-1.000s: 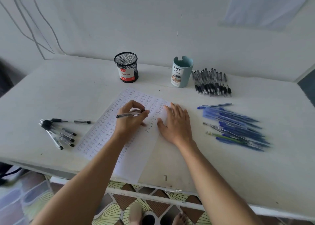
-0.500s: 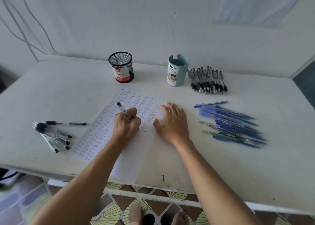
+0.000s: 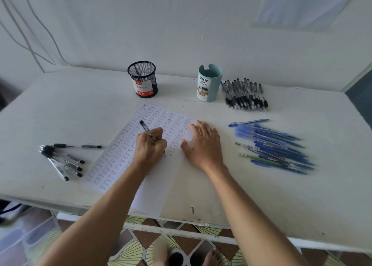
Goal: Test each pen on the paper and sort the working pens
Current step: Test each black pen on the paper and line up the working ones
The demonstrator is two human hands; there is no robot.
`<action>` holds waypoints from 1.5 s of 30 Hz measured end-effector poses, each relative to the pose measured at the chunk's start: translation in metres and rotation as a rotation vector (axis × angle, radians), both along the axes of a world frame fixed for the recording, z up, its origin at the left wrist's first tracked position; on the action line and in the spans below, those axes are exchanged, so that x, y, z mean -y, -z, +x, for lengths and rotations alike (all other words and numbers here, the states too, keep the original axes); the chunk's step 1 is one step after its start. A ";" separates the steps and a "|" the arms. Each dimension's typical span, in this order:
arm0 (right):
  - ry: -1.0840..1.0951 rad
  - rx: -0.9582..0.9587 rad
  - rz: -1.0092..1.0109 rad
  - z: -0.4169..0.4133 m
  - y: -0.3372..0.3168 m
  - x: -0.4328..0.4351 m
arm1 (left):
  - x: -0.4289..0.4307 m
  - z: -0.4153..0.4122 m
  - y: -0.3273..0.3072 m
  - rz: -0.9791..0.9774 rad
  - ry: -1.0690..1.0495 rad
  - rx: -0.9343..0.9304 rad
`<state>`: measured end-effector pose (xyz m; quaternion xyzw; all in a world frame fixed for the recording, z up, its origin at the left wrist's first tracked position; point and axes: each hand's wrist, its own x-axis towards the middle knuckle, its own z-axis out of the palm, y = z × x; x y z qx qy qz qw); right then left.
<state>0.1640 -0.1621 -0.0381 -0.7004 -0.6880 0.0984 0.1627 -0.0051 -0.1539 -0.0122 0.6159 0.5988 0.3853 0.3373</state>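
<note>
Pen swung from level to writing angle.
Left hand clamps it, fingers curled round, tip down on the paper by the last marks. Right hand lies flat, fingers straight, pinning the sheet. Test stroke likely begun; sorting waits.
</note>
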 end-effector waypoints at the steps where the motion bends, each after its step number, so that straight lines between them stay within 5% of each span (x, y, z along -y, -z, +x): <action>1: -0.001 0.004 -0.007 0.000 0.000 0.000 | 0.000 -0.001 0.000 0.007 0.009 -0.019; 37: 0.001 0.007 0.003 0.000 0.001 -0.001 | -0.001 0.002 0.006 0.012 0.038 -0.016; 45: -0.012 0.020 -0.014 0.001 0.001 -0.001 | -0.010 -0.003 -0.002 -0.073 -0.004 0.453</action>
